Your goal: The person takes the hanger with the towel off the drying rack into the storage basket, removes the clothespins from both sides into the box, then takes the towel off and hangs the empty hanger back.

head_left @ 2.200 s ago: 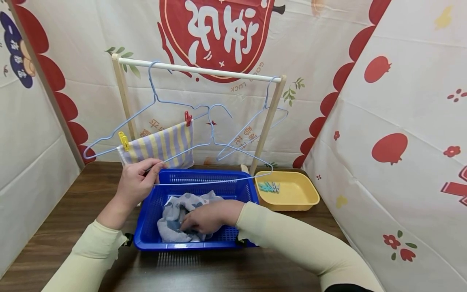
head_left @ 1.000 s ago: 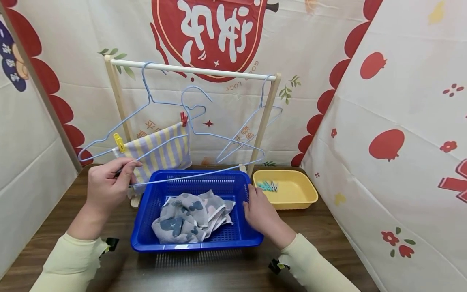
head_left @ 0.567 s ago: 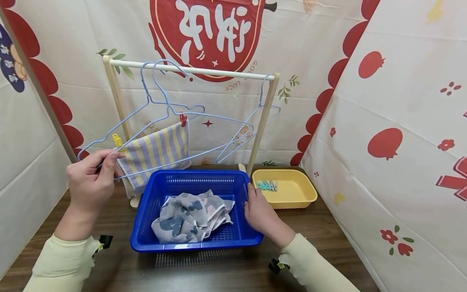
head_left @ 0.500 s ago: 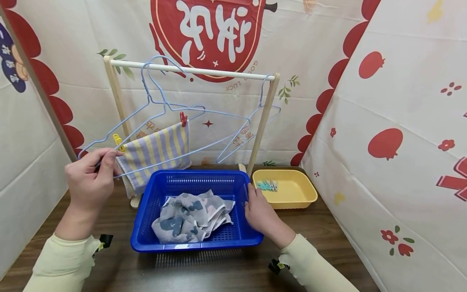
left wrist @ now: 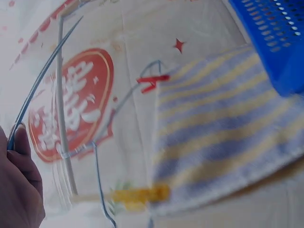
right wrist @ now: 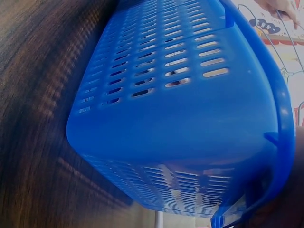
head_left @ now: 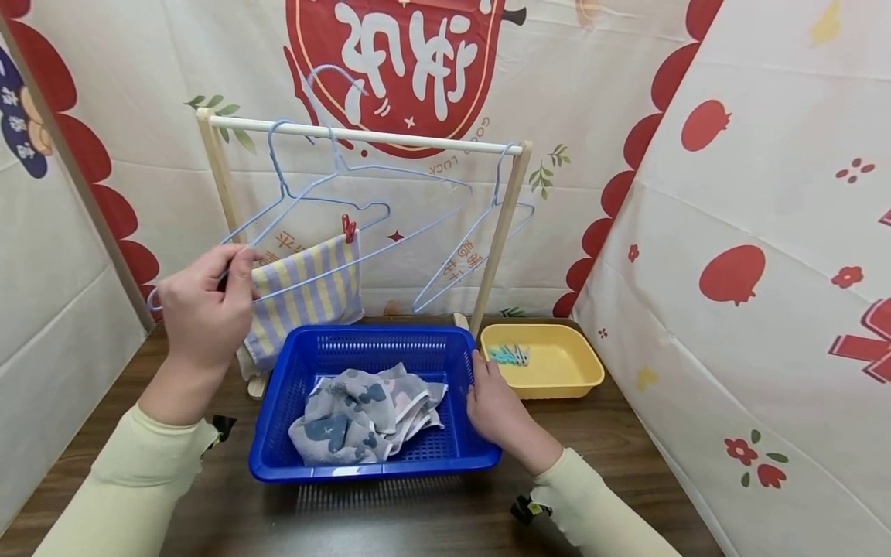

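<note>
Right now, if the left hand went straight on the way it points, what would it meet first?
The left hand would probably meet the hung hanger with the striped towel; depth is unclear.

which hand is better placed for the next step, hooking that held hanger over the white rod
Probably the left hand: it grips that blue hanger, whose hook shows above the white rod in the head view. The right hand is lower, gripping the blue basket.

Left hand (head_left: 207,313) grips a pale-blue wire hanger (head_left: 338,161); right hand (head_left: 498,406) holds a rectangular blue plastic basket (head_left: 431,467) at its right edge.
</note>
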A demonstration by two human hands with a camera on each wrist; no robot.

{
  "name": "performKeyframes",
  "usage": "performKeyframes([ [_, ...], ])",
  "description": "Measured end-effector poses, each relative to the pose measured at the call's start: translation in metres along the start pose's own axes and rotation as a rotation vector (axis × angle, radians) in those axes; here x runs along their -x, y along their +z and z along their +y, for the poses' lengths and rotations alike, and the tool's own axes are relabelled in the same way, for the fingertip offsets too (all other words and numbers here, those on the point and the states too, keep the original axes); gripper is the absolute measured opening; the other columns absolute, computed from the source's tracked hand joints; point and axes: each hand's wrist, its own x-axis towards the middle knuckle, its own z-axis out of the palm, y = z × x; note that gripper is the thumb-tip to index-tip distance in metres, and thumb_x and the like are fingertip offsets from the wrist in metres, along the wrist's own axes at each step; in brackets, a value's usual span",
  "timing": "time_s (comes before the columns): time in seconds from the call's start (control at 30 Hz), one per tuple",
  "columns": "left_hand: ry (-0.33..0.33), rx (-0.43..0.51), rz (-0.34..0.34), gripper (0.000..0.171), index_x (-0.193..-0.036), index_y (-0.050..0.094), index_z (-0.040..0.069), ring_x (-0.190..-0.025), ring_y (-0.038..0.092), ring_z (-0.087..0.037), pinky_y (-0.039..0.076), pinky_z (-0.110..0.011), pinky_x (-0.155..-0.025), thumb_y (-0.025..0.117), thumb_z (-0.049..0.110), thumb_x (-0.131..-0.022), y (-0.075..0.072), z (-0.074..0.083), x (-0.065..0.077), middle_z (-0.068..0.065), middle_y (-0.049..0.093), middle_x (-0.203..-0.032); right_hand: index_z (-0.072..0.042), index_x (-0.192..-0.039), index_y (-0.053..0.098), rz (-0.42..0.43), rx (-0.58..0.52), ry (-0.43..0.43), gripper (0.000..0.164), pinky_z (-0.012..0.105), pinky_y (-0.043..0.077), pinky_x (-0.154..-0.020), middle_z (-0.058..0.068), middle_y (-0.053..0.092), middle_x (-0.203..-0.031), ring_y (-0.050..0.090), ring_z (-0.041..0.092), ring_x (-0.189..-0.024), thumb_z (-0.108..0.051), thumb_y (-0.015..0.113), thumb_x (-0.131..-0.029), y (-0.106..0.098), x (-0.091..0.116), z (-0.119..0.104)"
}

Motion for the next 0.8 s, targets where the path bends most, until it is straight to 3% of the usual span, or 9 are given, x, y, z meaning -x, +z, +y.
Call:
performKeyframes([
  [0.23, 0.042, -0.048, -0.103, 0.021, -0.102, 0.082, -0.002, -0.059, 0.063, -0.026, 0.040, -0.014, -0.062, 0.070, 0.014, -0.110, 0.028, 0.012, -0.014, -0.016, 0.079, -0.088, 0.005, -0.169, 0.031, -0.012, -0.005, 0.017, 0.063, 0.059, 0.057, -0.106, 0.030, 0.053, -0.148, 0.065, 0.041, -0.129, -0.010, 0.053, -0.113, 0.001, 0.001, -0.001],
  [0.43, 0.040, -0.098, -0.164, 0.028, -0.105, 0.080, -0.003, -0.062, 0.066, -0.031, 0.041, -0.025, -0.060, 0.068, 0.020, -0.112, 0.049, 0.012, -0.018, -0.017, 0.080, -0.091, 0.005, -0.169, 0.031, -0.011, -0.005, 0.020, 0.064, 0.059, 0.058, -0.104, 0.030, 0.053, -0.148, 0.066, 0.040, -0.127, -0.009, 0.055, -0.112, 0.001, 0.001, -0.001],
  [0.53, 0.037, -0.108, -0.203, 0.029, -0.106, 0.079, -0.004, -0.064, 0.068, -0.032, 0.047, -0.030, -0.059, 0.067, 0.021, -0.113, 0.055, 0.012, -0.017, -0.018, 0.080, -0.092, 0.005, -0.169, 0.031, -0.011, -0.005, 0.021, 0.064, 0.059, 0.058, -0.104, 0.030, 0.052, -0.148, 0.067, 0.040, -0.126, -0.009, 0.055, -0.112, 0.001, 0.001, 0.000],
  [0.67, 0.042, -0.105, -0.234, 0.029, -0.107, 0.078, -0.005, -0.070, 0.075, -0.036, 0.060, -0.045, -0.061, 0.067, 0.021, -0.113, 0.065, 0.011, -0.014, -0.020, 0.080, -0.095, 0.005, -0.170, 0.030, -0.012, -0.007, 0.027, 0.064, 0.058, 0.057, -0.105, 0.030, 0.052, -0.150, 0.066, 0.040, -0.127, -0.010, 0.054, -0.112, 0.002, 0.001, 0.000],
  [0.8, 0.079, -0.117, -0.253, 0.027, -0.106, 0.077, -0.005, -0.067, 0.074, -0.037, 0.059, -0.050, -0.057, 0.067, 0.019, -0.113, 0.073, 0.009, -0.009, -0.021, 0.079, -0.091, 0.005, -0.170, 0.030, -0.007, -0.010, 0.026, 0.064, 0.058, 0.057, -0.105, 0.031, 0.051, -0.151, 0.066, 0.041, -0.128, -0.009, 0.054, -0.112, 0.003, 0.001, 0.000],
])
